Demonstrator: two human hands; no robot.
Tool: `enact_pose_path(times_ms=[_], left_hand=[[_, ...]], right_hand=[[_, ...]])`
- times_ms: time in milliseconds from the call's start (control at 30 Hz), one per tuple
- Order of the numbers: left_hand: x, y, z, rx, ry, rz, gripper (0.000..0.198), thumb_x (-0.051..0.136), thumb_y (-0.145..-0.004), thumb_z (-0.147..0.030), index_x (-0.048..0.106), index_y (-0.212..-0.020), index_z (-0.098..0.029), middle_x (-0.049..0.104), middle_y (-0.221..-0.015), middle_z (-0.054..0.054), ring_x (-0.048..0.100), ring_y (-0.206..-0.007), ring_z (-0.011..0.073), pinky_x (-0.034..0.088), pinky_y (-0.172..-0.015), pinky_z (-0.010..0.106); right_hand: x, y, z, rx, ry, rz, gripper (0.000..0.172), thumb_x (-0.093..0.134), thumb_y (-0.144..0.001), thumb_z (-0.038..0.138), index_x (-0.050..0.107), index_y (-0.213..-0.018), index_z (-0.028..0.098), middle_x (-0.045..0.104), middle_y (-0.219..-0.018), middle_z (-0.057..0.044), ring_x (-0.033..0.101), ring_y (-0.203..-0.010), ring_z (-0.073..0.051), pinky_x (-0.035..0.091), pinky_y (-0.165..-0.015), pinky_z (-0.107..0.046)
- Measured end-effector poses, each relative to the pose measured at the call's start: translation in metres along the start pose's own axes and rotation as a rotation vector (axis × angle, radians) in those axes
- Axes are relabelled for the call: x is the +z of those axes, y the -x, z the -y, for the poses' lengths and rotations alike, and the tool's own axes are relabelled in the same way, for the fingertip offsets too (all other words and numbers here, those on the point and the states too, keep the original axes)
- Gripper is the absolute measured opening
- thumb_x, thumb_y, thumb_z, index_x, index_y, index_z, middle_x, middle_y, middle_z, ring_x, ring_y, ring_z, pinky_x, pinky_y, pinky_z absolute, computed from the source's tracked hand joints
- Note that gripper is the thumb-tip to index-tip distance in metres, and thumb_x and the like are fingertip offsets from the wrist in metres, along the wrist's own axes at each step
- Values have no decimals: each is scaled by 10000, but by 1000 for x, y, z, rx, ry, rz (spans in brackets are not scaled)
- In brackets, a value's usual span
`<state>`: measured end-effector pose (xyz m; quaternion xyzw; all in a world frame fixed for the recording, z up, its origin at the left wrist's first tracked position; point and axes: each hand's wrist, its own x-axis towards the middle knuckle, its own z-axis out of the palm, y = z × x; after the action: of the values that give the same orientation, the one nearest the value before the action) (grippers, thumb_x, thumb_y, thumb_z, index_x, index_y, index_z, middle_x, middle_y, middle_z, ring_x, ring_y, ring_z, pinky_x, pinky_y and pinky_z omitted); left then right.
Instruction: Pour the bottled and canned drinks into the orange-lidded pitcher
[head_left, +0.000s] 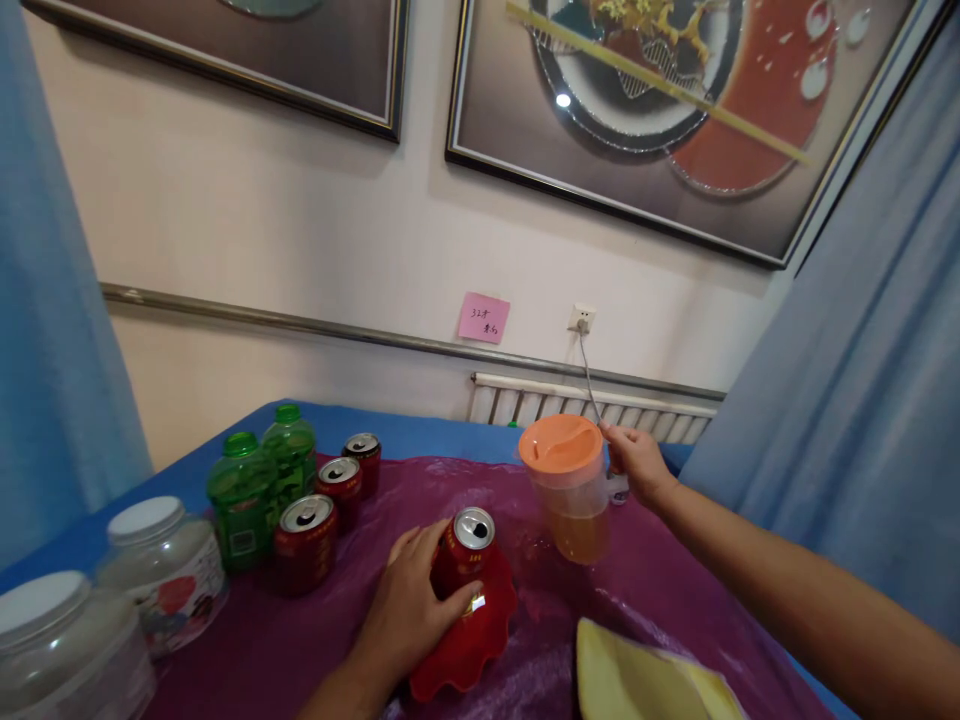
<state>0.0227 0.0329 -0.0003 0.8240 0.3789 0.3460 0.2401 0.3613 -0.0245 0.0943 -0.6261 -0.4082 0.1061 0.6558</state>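
Note:
My left hand (409, 595) is wrapped round an opened red drink can (456, 555), its thumb across the near side. Partly beneath that hand lies a red dish with a scalloped rim (487, 640), close against the can. My right hand (634, 460) grips the handle of a clear plastic pitcher (574, 505) with an orange lid (561, 445). Amber liquid fills its lower part. The pitcher is about upright; whether its base touches the table I cannot tell. A folded yellow cloth (645, 675) lies at the front, right of the dish.
Three opened red cans (306, 545) stand to the left, beside two green plastic bottles (244, 505). Two white-lidded clear jars (161, 570) are at the far left. Purple sheeting (330, 640) covers the blue table. A radiator (502, 400) and a plugged-in cord (589, 370) are behind.

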Motion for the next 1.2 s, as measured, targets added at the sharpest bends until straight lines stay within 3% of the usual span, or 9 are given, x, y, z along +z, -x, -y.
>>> enact_pose_path(times_ms=[200,433,867,1200], left_hand=[[-4,3,-6,-33,-13,9,602,768,-700,-334,579,-1255,-198,667,-1218,109,580,-1135,313,421,-1019,474],[-3,6,-11,-77,-47,77,686,775,-687,-349,566,-1316,-170,666,-1228,125,572,-1165,326,404,-1042,461],[0,8,-11,-48,-35,96,726,815,-652,-354,571,-1312,-178,677,-1262,128,584,-1187,326,282,-1144,506],[0,11,-11,-47,-30,80,745,828,-630,-370,579,-1311,-202,681,-1259,118,584,-1195,331,294,-1143,513]], right_hand=[[-4,-5,35,28,89,215,584,696,-697,683,385,-479,239,325,-403,80,280,-394,-72,220,-404,-240],[3,1,55,-95,296,333,603,635,-723,701,314,-481,251,272,-438,77,262,-424,-75,217,-427,-245],[15,6,60,-274,426,495,563,585,-814,594,245,-526,251,189,-521,77,179,-497,-79,150,-474,-262],[18,7,62,-314,523,500,533,579,-828,546,242,-543,247,179,-562,70,182,-526,-87,140,-501,-272]])
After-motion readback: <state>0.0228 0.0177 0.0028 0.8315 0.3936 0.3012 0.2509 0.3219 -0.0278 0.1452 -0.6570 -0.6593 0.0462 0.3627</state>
